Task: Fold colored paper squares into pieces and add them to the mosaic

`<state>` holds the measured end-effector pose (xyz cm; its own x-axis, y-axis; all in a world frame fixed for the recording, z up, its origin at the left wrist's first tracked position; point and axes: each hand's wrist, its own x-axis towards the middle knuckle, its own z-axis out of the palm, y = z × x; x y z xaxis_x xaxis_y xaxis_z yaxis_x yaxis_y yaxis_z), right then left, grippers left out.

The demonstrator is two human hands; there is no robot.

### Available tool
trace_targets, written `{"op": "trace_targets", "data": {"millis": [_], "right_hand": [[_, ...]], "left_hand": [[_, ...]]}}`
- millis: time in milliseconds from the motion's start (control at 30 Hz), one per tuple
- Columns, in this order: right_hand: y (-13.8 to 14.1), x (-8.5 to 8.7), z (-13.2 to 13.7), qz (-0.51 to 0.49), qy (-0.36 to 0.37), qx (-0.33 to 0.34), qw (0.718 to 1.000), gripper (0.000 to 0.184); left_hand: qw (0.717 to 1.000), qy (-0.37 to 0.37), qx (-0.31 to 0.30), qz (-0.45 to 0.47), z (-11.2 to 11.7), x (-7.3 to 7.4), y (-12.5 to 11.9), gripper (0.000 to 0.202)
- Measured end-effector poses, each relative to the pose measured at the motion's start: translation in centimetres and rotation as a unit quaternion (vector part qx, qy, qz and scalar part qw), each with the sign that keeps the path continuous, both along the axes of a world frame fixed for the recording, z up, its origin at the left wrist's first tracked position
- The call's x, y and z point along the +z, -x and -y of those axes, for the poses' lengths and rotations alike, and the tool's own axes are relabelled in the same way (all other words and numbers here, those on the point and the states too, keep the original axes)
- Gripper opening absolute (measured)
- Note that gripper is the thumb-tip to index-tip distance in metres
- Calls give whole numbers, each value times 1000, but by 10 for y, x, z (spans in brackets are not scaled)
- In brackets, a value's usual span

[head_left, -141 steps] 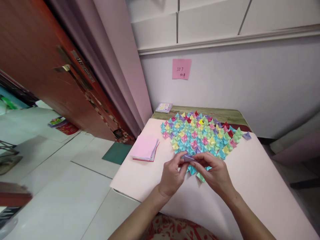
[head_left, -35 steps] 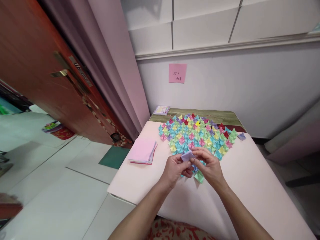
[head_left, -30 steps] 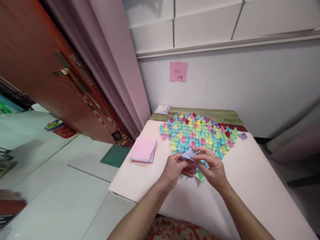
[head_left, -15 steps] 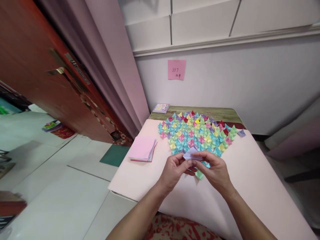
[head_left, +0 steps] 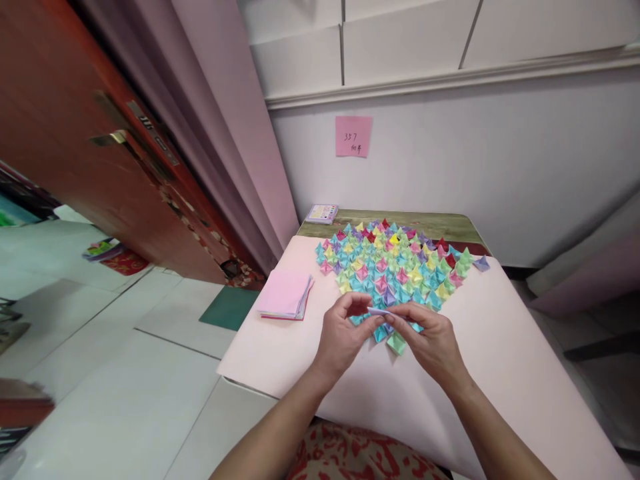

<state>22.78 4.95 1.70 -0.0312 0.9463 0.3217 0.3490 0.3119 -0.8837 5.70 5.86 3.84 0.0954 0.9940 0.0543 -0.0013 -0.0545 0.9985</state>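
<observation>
Between my two hands, over the near end of the table, is a small folded piece of lavender origami paper (head_left: 379,311), seen nearly edge-on. My left hand (head_left: 349,333) touches its near edge with the thumb, the fingers curled behind. My right hand (head_left: 424,337) pinches its right side between thumb and fingers. Just beyond and below the hands spread many folded paper pieces (head_left: 383,265) in blue, green, yellow, pink, purple and red, standing close together. One green folded piece (head_left: 397,344) lies nearest to me, between my wrists.
A stack of square paper sheets (head_left: 285,295), pink on top, lies on the pink-covered table (head_left: 270,350) at left. A small packet (head_left: 323,213) sits at the back left corner. One purple folded piece (head_left: 481,263) stands apart at right. A pink note (head_left: 353,137) hangs on the wall.
The lavender paper has turned from showing its face to nearly edge-on. My left fingers have lifted and opened slightly from behind it, while the right hand stays about in place.
</observation>
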Motion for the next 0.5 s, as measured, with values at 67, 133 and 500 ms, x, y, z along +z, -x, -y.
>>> {"op": "trace_targets", "data": {"millis": [67, 133, 500], "right_hand": [[1, 2, 1, 6, 4, 2, 1000, 20], [2, 4, 3, 8, 4, 2, 1000, 20], [8, -19, -6, -17, 50, -35, 998, 23]], "left_hand": [[1000, -3, -21, -3, 0, 2, 1, 21], [999, 5, -38, 1, 1, 2, 2, 19], [989, 105, -26, 104, -4, -26, -4, 26]]}}
